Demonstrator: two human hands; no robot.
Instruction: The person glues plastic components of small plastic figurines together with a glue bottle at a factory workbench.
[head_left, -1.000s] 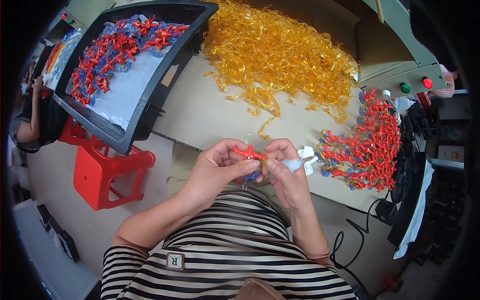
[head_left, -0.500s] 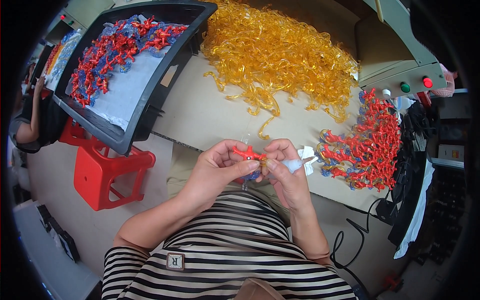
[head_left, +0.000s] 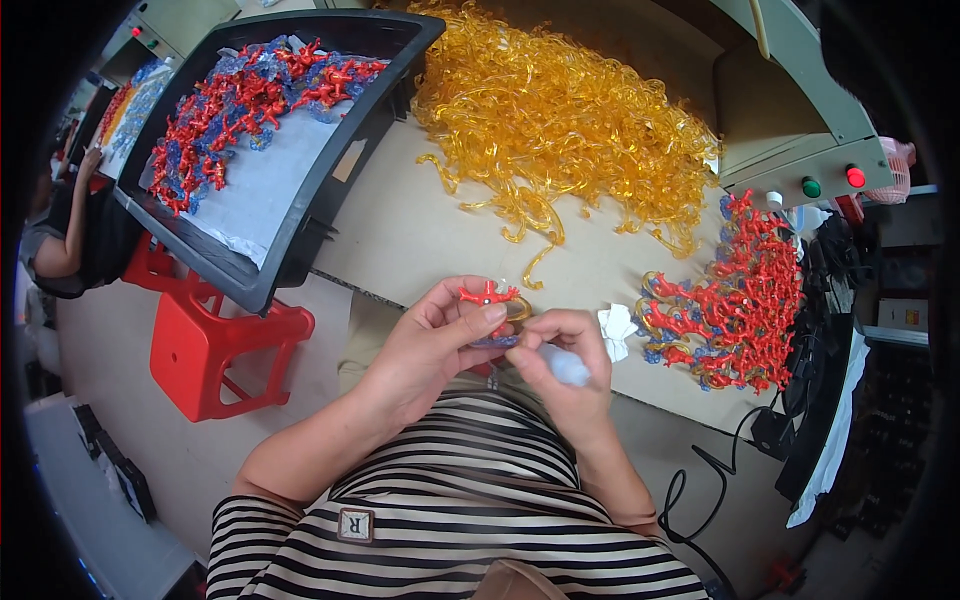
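Note:
My left hand [head_left: 425, 340] pinches a small red figurine [head_left: 487, 296] between thumb and fingers, in front of my waist. A clear yellow curved piece [head_left: 518, 309] sits at the figurine's right side, and a clear blue base [head_left: 495, 341] shows under it. My right hand [head_left: 575, 372] is closed round a soft, whitish, bottle-like thing [head_left: 566, 366] held against the palm. Its thumb and index fingertips meet beside the blue base; whether they touch it, I cannot tell.
A large heap of clear yellow curved pieces [head_left: 560, 120] covers the far table. Finished-looking red figurines [head_left: 735, 300] stand grouped at right, near crumpled white paper [head_left: 616, 331]. A black tray [head_left: 290, 240] of red and blue figures is at left, above a red stool [head_left: 200, 350]. A co-worker's arm [head_left: 72, 215] shows far left.
My right hand has drawn down and slightly right, off the figurine's yellow piece to its blue base. The whitish thing has turned lower in my palm. The figurine stays in my left hand.

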